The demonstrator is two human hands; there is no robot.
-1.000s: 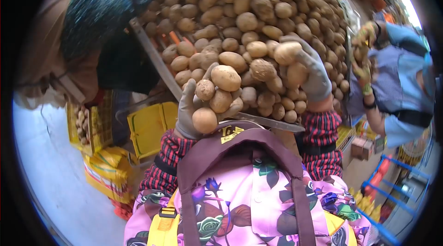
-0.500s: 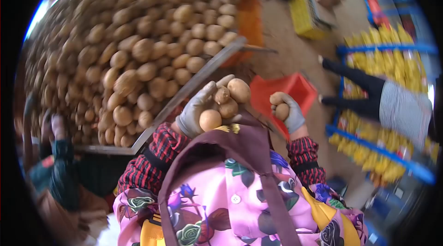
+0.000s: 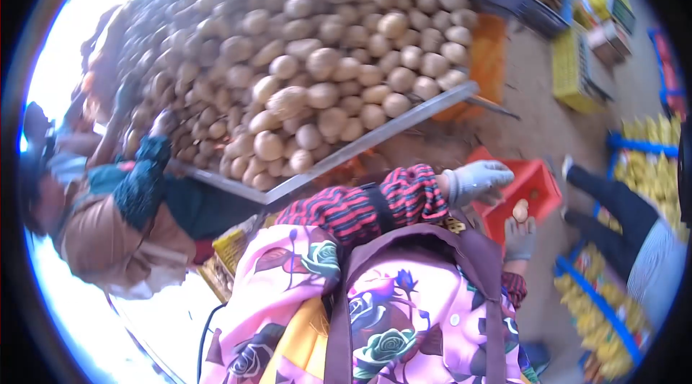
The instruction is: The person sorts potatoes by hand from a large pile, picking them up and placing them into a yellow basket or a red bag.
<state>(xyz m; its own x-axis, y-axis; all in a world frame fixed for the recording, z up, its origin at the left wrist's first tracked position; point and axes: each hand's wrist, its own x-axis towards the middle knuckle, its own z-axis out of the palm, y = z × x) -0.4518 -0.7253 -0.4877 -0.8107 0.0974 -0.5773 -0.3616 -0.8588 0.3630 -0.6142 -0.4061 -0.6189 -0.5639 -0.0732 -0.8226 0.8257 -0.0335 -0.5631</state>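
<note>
My left hand (image 3: 479, 182), in a grey-white glove, reaches across over the near side of the red crate (image 3: 544, 181). Its fingers are stretched out with no potato showing in them. My right hand (image 3: 520, 238), gloved as well, is at the crate's near right side with a small tan potato (image 3: 520, 210) at its fingertips. The crate's inside is partly covered by my left hand and arm. To the left, a big heap of potatoes (image 3: 324, 63) fills a bin with a pale metal edge (image 3: 375, 140).
At the left a person in a brown apron (image 3: 104, 240) works at the heap. Another person's dark trouser legs (image 3: 613, 189) are at the right, near yellow bags (image 3: 652, 168) on blue frames. A yellow crate (image 3: 573, 67) and an orange panel (image 3: 490, 60) lie beyond the bin.
My left hand has swung right to the red crate, and the several potatoes it held are gone from it. My right hand has come to the crate too. The view has shifted left.
</note>
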